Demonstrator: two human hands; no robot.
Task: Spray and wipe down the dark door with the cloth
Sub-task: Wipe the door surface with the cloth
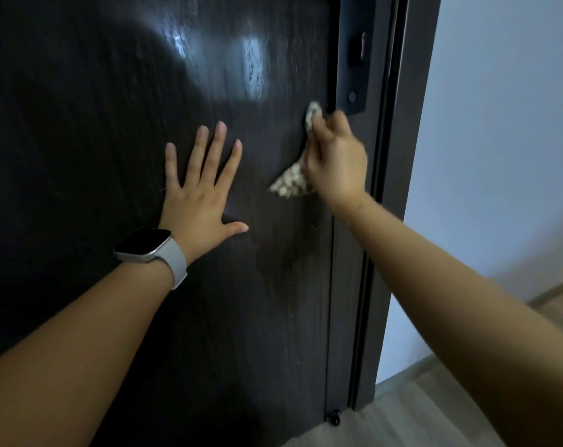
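Note:
The dark wood-grain door (96, 108) fills the left and middle of the head view. My left hand (199, 185) lies flat on it with fingers spread straight, a watch on the wrist. My right hand (335, 156) grips a pale speckled cloth (291, 182) and holds it against the door near its right edge, just below the lock plate. A corner of the cloth hangs out below the fist and another pokes out above it. Wet streaks shine on the door above both hands. No spray bottle is in view.
A black lock plate (354, 59) is mounted on the door's edge at upper right. The dark door frame (386, 221) runs down beside it. A pale wall (499, 124) and light wood floor (435, 414) lie to the right.

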